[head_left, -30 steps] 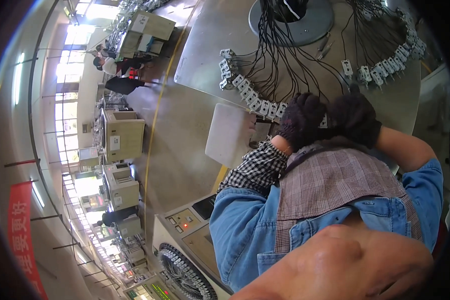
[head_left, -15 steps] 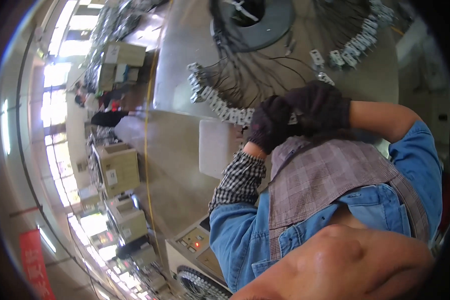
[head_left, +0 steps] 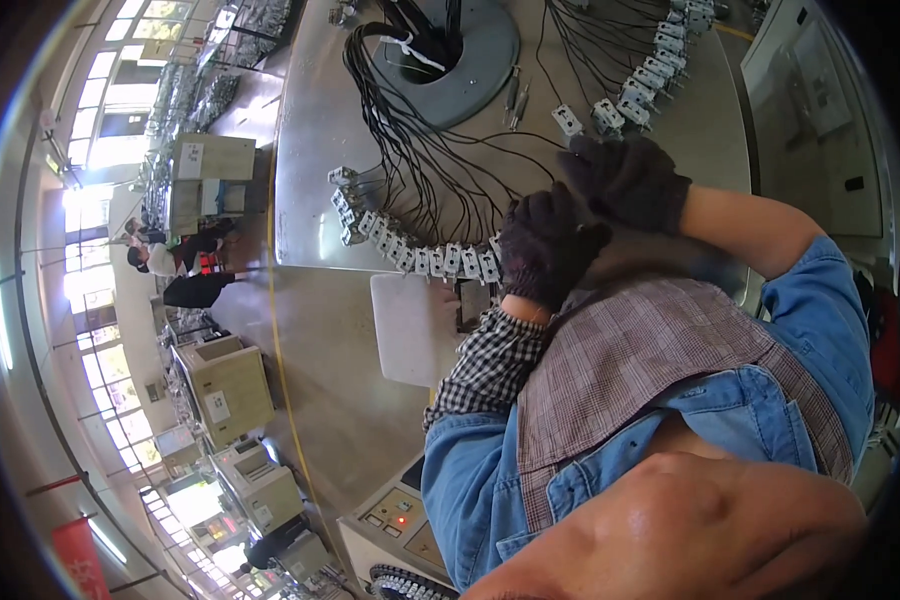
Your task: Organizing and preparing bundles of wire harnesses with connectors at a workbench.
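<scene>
My left hand point(head_left: 548, 245), in a dark knit glove, is at the near table edge, at the right end of a curved row of small metal-cased connectors point(head_left: 420, 260). Its fingers are curled; whatever they hold is hidden. My right hand point(head_left: 628, 185), gloved the same way, is just right of it and apart from it. Its fingers are bent down over the end of a thin black cable point(head_left: 530, 138), and what is in them is covered. Black cables point(head_left: 395, 130) fan out from a round grey stand point(head_left: 490, 55) to the row.
More connectors point(head_left: 645, 85) lie in a line at the far right, past a single one point(head_left: 568, 120). Two slim metal pieces point(head_left: 516, 100) rest on the metal table point(head_left: 315, 215). A white stool point(head_left: 405, 330) stands below its edge, and a control box point(head_left: 400, 520) at lower left.
My hands were together over a connector and are now apart. The right hand has gone over the spot where a loose connector lay. The whole view has shifted slightly.
</scene>
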`<state>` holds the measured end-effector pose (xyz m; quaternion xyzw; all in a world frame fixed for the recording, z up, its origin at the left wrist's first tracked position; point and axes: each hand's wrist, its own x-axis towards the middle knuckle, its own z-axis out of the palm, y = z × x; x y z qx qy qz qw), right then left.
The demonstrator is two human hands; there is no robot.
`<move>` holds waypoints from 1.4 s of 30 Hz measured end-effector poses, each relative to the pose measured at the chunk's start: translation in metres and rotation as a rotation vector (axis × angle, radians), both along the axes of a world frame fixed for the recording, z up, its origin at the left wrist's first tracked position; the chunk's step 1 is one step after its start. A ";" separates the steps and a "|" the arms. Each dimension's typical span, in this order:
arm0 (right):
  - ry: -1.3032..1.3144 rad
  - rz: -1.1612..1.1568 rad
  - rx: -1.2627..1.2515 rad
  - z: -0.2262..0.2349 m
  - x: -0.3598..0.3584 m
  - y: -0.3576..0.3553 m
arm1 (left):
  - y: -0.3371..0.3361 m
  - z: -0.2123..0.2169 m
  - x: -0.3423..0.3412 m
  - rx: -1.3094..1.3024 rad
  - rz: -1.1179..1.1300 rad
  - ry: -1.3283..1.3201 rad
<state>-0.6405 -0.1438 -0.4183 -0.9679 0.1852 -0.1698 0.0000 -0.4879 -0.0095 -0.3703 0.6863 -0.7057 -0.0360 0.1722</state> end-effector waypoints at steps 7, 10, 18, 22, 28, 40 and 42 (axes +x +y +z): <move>0.079 0.139 0.299 0.024 0.007 0.014 | 0.003 -0.009 0.009 -0.021 0.034 -0.072; 0.193 0.249 0.589 0.043 0.022 0.008 | -0.001 -0.014 0.014 0.008 -0.019 -0.056; -0.044 0.304 0.752 0.036 -0.013 -0.039 | 0.009 0.043 0.004 0.110 -0.005 0.175; -0.180 -0.043 1.205 0.065 -0.024 -0.053 | 0.012 0.043 0.073 -0.235 -0.166 0.084; -0.045 -0.076 0.968 0.062 -0.020 -0.052 | -0.023 0.075 0.205 -0.062 0.298 -0.231; -0.662 -0.250 0.472 0.107 0.157 -0.059 | -0.101 0.089 0.246 0.440 -0.222 -0.090; -0.667 -0.481 0.264 0.126 0.192 -0.054 | -0.146 0.105 0.279 0.679 -0.699 -0.107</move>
